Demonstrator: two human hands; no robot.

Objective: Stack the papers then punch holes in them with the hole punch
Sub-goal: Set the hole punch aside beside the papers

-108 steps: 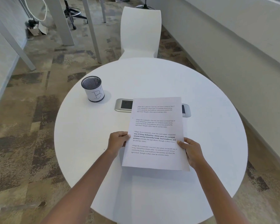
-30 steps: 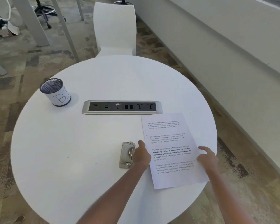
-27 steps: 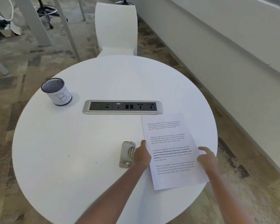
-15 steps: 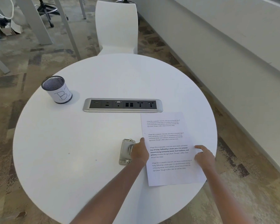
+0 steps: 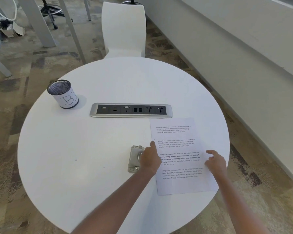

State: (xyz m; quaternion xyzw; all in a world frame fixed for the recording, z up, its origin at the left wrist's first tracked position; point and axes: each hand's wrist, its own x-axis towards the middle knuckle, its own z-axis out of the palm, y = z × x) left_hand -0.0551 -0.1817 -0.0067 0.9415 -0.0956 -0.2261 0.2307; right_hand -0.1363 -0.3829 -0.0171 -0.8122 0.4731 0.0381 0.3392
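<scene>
The stack of printed papers lies flat on the right side of the round white table, its near corner reaching the table edge. A grey metal hole punch sits against the stack's left edge. My left hand lies over the punch's right half and the paper edge, with the index finger stretched forward along that edge. My right hand rests on the stack's right side with its fingers spread. Where the paper meets the punch is hidden under my left hand.
A mesh pen cup labelled B stands at the table's back left. A recessed socket panel runs across the middle, just beyond the papers. A white chair stands behind the table, and a wall runs along the right.
3.6 s ago both hands held the papers up over the table; since then the stack lies flat beside the punch. In the last second my left index finger stretched forward.
</scene>
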